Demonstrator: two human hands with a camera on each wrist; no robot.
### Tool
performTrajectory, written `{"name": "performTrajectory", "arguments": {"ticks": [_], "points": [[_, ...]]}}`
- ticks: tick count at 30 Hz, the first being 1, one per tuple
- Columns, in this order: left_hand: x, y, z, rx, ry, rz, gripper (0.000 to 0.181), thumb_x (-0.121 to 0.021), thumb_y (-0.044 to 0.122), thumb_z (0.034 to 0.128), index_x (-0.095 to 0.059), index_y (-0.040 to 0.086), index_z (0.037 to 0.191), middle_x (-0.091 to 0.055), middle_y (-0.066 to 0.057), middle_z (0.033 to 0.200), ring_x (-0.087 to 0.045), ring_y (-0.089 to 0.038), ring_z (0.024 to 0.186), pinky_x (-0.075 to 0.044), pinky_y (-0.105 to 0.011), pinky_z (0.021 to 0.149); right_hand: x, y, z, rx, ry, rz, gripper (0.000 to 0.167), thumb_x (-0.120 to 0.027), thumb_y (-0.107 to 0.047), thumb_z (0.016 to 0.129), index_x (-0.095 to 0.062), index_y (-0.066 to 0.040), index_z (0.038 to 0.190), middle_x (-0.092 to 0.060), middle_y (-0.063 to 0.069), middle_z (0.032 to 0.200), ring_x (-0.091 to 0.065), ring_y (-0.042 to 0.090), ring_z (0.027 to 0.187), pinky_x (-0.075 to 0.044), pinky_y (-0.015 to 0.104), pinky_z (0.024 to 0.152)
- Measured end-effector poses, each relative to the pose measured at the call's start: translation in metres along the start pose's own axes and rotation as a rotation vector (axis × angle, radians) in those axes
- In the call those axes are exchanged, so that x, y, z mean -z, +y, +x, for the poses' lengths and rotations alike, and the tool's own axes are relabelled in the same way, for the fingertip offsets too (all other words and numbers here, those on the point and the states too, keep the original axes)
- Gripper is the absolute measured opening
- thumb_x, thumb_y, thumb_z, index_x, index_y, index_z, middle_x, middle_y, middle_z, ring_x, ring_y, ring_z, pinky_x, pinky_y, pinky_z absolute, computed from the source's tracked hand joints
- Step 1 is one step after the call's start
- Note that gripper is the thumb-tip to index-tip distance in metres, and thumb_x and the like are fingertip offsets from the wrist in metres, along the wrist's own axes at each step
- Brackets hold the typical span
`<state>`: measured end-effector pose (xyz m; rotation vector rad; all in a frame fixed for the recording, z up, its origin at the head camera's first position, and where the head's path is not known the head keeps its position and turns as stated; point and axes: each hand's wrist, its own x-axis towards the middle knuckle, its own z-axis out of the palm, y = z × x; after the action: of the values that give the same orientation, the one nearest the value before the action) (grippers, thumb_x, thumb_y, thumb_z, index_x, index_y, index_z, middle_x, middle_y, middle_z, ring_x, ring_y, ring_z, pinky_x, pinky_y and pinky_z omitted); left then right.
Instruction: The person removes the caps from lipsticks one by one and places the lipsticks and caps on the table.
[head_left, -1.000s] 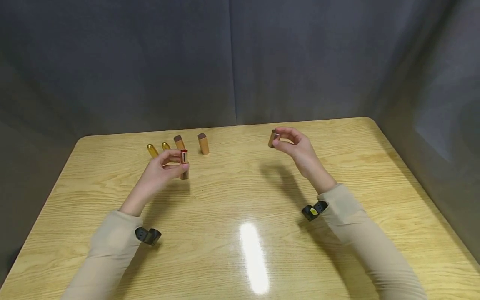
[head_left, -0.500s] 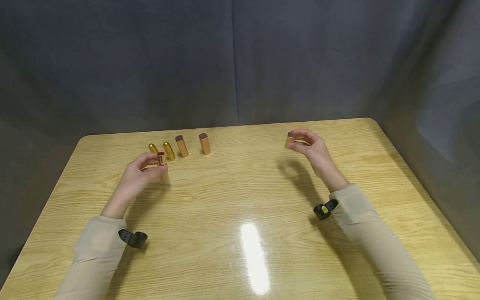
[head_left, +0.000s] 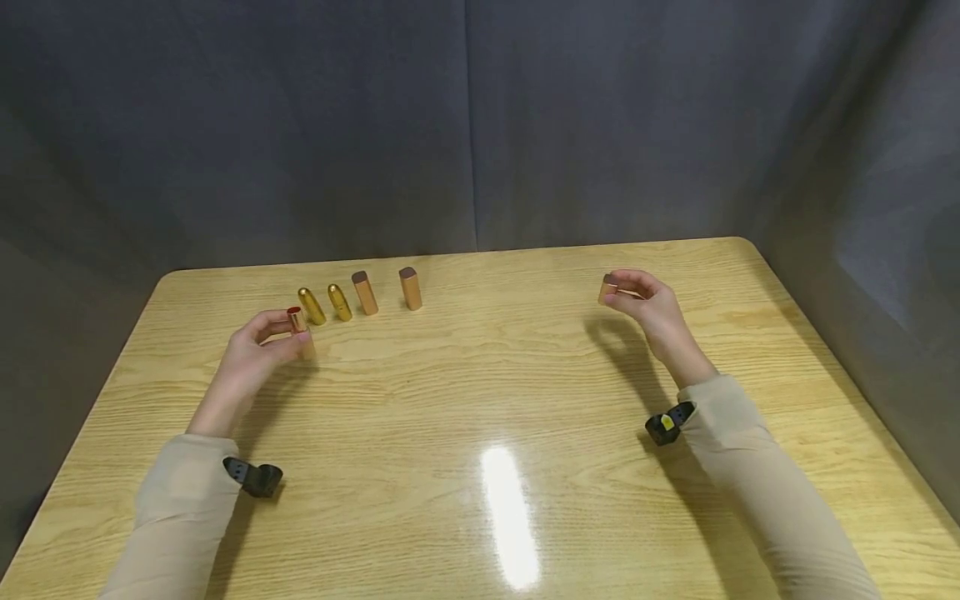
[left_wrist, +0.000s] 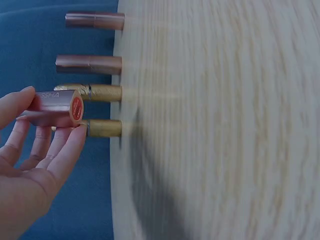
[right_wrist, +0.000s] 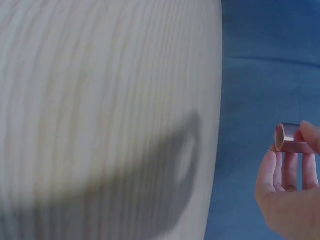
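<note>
My left hand (head_left: 253, 352) holds an uncapped lipstick (head_left: 298, 323) upright between thumb and fingers, above the table's left side. In the left wrist view, that lipstick's base (left_wrist: 52, 109) is rose-coloured metal with a red round label on its end. On the far right, my right hand (head_left: 654, 315) pinches the lipstick cap (head_left: 608, 289) by its side, raised off the table. Seen from the right wrist, the cap (right_wrist: 291, 138) is a hollow rose-coloured tube, its open end pointing at the table.
Behind the left hand stand two gold lipsticks (head_left: 312, 307) and, to their right, two copper-coloured lipsticks (head_left: 410, 288), all upright in a row. The wooden table (head_left: 420, 467) ends at a dark curtain (head_left: 322, 150).
The left hand has moved left with the lipstick, uncovering the gold lipsticks. The right hand has moved right with the cap. The hands are farther apart; the standing lipsticks remain in place.
</note>
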<state>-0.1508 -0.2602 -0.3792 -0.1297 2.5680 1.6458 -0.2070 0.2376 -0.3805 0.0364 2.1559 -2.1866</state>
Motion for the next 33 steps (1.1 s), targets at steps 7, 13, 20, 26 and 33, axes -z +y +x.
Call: {"name": "performTrajectory", "arguments": {"ticks": [7,13,20,26,33], "points": [[0.006,-0.012,0.003,-0.005,0.029,-0.040,0.037,-0.063,0.025,0.0929,-0.048,0.017,0.125,-0.048,0.017,0.104,-0.056,0.014,0.085,-0.050,-0.009,0.075,0.015,0.007,-0.002,-0.029,0.059,0.042,0.025,-0.066,0.001,0.087,-0.061,-0.021,0.097,-0.065,-0.018,0.089,-0.061,-0.004,0.083,-0.049,0.007,0.076],[0.010,-0.018,0.006,0.008,0.048,-0.017,0.033,-0.062,0.026,0.0934,-0.047,0.022,0.123,-0.047,0.017,0.105,-0.054,0.015,0.085,-0.048,-0.007,0.074,0.026,0.011,-0.003,-0.051,0.087,0.093,0.025,-0.064,0.002,0.088,-0.061,-0.020,0.098,-0.065,-0.016,0.087,-0.062,-0.004,0.079,-0.049,0.008,0.073],[0.013,-0.024,0.007,0.016,0.046,-0.024,0.027,-0.060,0.025,0.0945,-0.048,0.024,0.119,-0.046,0.013,0.108,-0.053,0.016,0.086,-0.048,-0.005,0.075,0.036,0.017,-0.003,-0.042,0.101,0.168,0.029,-0.060,0.009,0.087,-0.063,-0.019,0.095,-0.067,-0.014,0.085,-0.065,-0.002,0.077,-0.051,0.010,0.072],[0.014,-0.027,0.009,0.021,0.070,-0.026,0.029,-0.060,0.024,0.0947,-0.047,0.021,0.121,-0.045,0.013,0.107,-0.053,0.016,0.085,-0.047,-0.005,0.074,0.047,0.020,-0.004,-0.024,0.112,0.192,0.031,-0.060,0.012,0.086,-0.064,-0.019,0.092,-0.068,-0.013,0.084,-0.065,-0.001,0.076,-0.052,0.011,0.069],[0.017,-0.031,0.012,0.034,0.071,0.015,0.037,-0.059,0.024,0.0952,-0.045,0.013,0.127,-0.045,0.010,0.110,-0.050,0.015,0.087,-0.046,-0.005,0.073,0.060,0.023,-0.003,-0.038,0.125,0.199,0.030,-0.059,0.013,0.086,-0.063,-0.017,0.091,-0.068,-0.011,0.081,-0.065,0.000,0.073,-0.052,0.011,0.067]]}}
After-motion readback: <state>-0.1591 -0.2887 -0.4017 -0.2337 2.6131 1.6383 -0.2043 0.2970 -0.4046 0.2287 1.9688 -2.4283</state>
